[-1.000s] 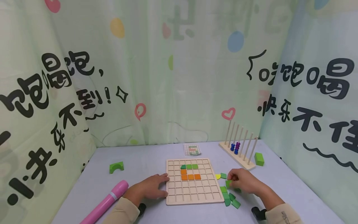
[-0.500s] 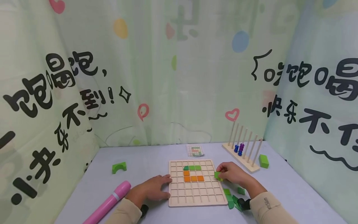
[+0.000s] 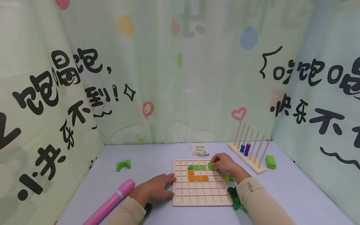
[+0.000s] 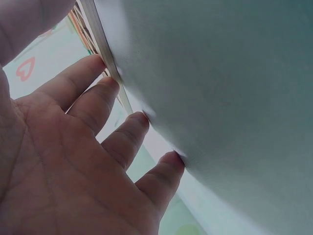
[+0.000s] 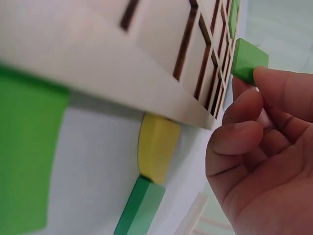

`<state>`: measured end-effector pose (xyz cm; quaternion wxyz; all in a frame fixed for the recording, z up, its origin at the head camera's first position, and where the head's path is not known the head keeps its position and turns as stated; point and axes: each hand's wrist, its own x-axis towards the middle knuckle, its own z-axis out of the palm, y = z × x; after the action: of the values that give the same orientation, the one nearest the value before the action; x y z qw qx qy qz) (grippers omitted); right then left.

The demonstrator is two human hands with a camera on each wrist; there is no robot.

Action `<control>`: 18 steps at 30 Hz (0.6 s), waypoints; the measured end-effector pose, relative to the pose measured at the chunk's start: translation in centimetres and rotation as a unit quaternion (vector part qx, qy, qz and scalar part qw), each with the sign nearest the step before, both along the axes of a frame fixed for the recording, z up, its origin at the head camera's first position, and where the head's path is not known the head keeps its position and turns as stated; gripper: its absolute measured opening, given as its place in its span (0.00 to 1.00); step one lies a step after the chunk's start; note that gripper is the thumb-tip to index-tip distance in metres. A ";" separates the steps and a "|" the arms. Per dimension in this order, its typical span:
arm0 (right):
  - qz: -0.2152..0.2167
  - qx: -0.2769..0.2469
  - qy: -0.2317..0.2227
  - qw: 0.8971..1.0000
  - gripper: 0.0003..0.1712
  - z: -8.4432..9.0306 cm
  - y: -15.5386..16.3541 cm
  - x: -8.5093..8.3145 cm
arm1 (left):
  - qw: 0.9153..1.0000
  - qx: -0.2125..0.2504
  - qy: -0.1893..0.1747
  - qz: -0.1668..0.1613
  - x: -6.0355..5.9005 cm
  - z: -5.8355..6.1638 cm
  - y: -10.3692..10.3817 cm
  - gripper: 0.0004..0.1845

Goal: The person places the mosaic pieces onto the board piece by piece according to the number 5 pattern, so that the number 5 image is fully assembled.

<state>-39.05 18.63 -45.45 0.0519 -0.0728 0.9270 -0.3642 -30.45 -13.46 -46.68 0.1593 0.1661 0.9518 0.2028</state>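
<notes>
I hold a small green square tile (image 3: 211, 165) in my right hand (image 3: 225, 164). My thumb and first fingers (image 5: 274, 90) are pinched on its right side, so the tile sticks out to the left of my fingertips, toward the wooden grid board (image 3: 200, 200). The tile is square, so it has no long side. It sits flat, and in the head view it looks low over the board, but I cannot tell if it touches the wood.

The tile is near the far right corner of the board. It is in the same row as the green tiles (image 3: 199, 167) already in the board. There looks to be one open square between them and my tile. So the free square lies just to the left of my fingertips, and my right hand is the one close to it.

My left hand (image 3: 157, 190) is much farther from that spot. It lies flat on the table (image 3: 146, 159) with its fingers (image 4: 105, 105) straight and spread, and the tips push against the left edge of the board.

The orange tiles (image 3: 198, 177) sit one row nearer to me. A yellow piece (image 5: 156, 149) and a dark green piece (image 5: 142, 208) lie on the table, just off the right edge of the board, under my right wrist.
</notes>
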 end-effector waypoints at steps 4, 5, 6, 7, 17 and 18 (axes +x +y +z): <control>-0.005 0.031 0.000 0.999 0.02 -0.5 -0.5 -0.7 | 1.000 0.004 0.001 -0.006 0.1 0.2 0.0 0.35; -0.007 0.035 -0.001 0.999 0.02 -0.6 -0.5 -0.8 | 1.000 0.004 0.002 -0.006 0.1 0.2 0.0 0.35; -0.008 0.037 -0.002 0.999 0.02 -0.6 -0.6 -0.9 | 1.000 0.003 0.003 -0.007 0.1 0.2 0.1 0.35; -0.010 0.037 -0.005 0.999 0.02 -0.7 -0.6 -1.0 | 1.000 0.001 0.005 -0.008 0.1 0.2 0.1 0.35; -0.014 0.060 0.005 0.998 0.03 -0.8 -1.5 -1.1 | 1.000 -0.001 0.009 -0.007 0.4 0.5 0.2 0.35; -0.010 0.068 0.010 0.998 0.04 -0.9 -1.6 -1.1 | 1.000 0.000 0.008 -0.006 0.4 0.5 0.2 0.34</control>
<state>-40.10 17.08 -46.30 0.0437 -0.0634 0.9509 -0.2997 -30.05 -13.26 -46.16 0.1529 0.1735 0.9521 0.2000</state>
